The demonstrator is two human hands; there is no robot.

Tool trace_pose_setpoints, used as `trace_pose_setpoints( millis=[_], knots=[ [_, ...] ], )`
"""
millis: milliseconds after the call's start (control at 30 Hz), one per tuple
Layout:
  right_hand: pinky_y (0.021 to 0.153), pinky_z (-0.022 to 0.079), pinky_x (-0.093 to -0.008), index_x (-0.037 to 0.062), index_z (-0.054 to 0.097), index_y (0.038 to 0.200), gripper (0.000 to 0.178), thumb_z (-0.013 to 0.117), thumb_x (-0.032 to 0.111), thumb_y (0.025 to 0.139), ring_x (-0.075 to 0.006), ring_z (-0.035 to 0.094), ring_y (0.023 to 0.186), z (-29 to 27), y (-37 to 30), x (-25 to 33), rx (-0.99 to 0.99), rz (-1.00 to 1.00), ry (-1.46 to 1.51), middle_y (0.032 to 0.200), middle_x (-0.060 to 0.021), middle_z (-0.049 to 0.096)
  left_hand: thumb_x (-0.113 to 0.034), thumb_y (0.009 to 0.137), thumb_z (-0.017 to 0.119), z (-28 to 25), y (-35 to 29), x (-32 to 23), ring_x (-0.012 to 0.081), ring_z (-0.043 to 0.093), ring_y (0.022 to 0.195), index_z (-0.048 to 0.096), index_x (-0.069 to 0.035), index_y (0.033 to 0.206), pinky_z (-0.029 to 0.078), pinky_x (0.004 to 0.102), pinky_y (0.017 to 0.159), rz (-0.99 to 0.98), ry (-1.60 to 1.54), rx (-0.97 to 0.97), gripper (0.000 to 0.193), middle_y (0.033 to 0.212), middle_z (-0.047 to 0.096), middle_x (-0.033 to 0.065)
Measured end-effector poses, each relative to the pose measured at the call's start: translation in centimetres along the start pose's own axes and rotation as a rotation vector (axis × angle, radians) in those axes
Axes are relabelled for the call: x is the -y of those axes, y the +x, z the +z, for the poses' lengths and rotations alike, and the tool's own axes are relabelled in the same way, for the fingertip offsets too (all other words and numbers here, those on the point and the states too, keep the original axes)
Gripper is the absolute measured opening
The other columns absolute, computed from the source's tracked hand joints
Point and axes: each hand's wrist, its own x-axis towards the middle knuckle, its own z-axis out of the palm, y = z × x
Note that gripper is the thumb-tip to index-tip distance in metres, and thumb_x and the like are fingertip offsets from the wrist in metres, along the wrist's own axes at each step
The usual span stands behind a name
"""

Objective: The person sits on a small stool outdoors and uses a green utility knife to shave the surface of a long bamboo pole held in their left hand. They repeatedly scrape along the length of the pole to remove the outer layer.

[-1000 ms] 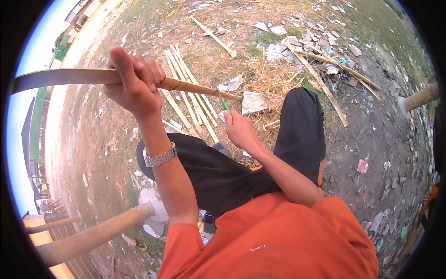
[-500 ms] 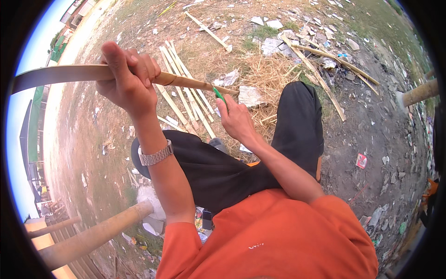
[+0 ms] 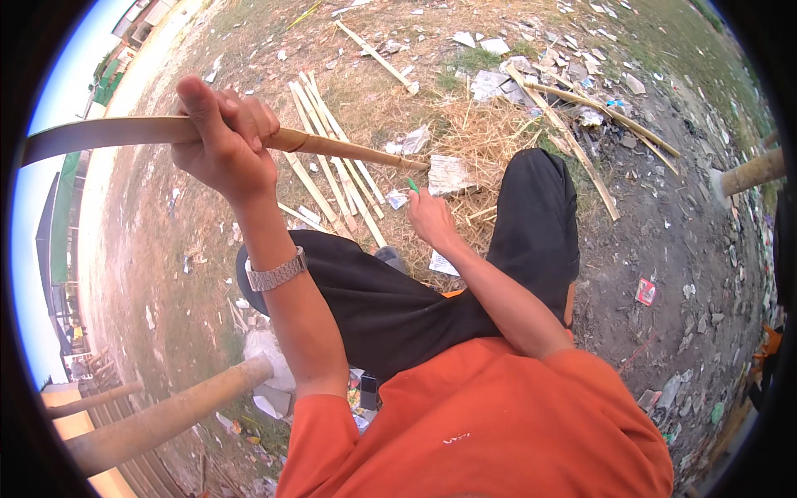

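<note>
Has just moved the green-handled tool [image 3: 413, 186], clasped in the right hand [image 3: 432, 219], from partway along the bamboo strip [image 3: 349, 151] to just beside its far end, perhaps finishing a stroke. Keeps the left hand [image 3: 226, 137] clenched around the strip, as before. Cannot make out the tool's working end, or any contact with the strip; cannot see the strip's other end, lost at the dark rim.

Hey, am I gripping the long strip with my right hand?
No, the left hand grips the long strip, while the right hand holds a small green tool.
</note>
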Motion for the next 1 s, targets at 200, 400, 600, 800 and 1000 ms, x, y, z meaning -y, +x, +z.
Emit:
trace_pose_setpoints(
  millis=[200,400,600,800,1000],
  knots=[
    [0.067,0.046,-0.0546,-0.0020,0.052,0.097,0.039,0.037,0.034,0.099,-0.0475,0.059,0.071,-0.3,-1.7,0.0,-0.039,0.017,0.042,0.071,-0.0286,0.060,-0.041,0.094,0.055,0.1,-0.2,0.2,0.0069,0.025,0.033,0.045,-0.010,0.068,0.024,0.0250,0.036,-0.011,0.026,-0.028,0.042,0.042,0.033,-0.0019],
    [0.062,0.043,-0.0551,0.0002,0.049,0.091,0.035,0.038,0.033,0.099,-0.0485,0.058,0.065,-1.0,-0.6,4.1,0.007,-0.156,0.227,0.063,-0.0276,0.057,-0.042,0.094,0.055,-0.4,0.2,0.3,0.0068,0.024,0.033,0.044,-0.011,0.067,0.024,0.0253,0.037,-0.002,0.062,-0.030,0.043,0.043,0.032,-0.0021],
    [0.077,0.046,-0.0556,0.0019,0.056,0.104,0.043,0.033,0.038,0.099,-0.0496,0.060,0.085,0.2,2.5,0.3,0.101,0.038,0.070,0.085,-0.0308,0.062,-0.043,0.093,0.057,-1.5,0.6,0.5,0.0070,0.028,0.031,0.042,-0.009,0.067,0.024,0.0243,0.033,0.014,0.051,-0.015,0.045,0.042,0.033,-0.0014],
    [0.079,0.046,-0.0567,0.0021,0.052,0.099,0.043,0.033,0.041,0.098,-0.0511,0.060,0.085,2.4,4.9,-4.1,0.027,0.118,-0.043,0.085,-0.0315,0.062,-0.043,0.094,0.056,-0.1,0.9,0.6,0.0066,0.028,0.031,0.043,-0.010,0.066,0.025,0.0240,0.033,0.026,0.059,-0.018,0.045,0.041,0.032,-0.0023],
    [0.075,0.049,-0.0545,0.0040,0.050,0.101,0.038,0.038,0.039,0.097,-0.0453,0.064,0.082,2.3,4.5,-4.6,0.034,0.032,-0.209,0.084,-0.0255,0.065,-0.041,0.094,0.055,-0.1,0.2,0.4,0.0054,0.025,0.033,0.044,-0.012,0.065,0.023,0.0231,0.037,0.002,0.089,-0.095,0.042,0.042,0.031,-0.0041]
  ],
)
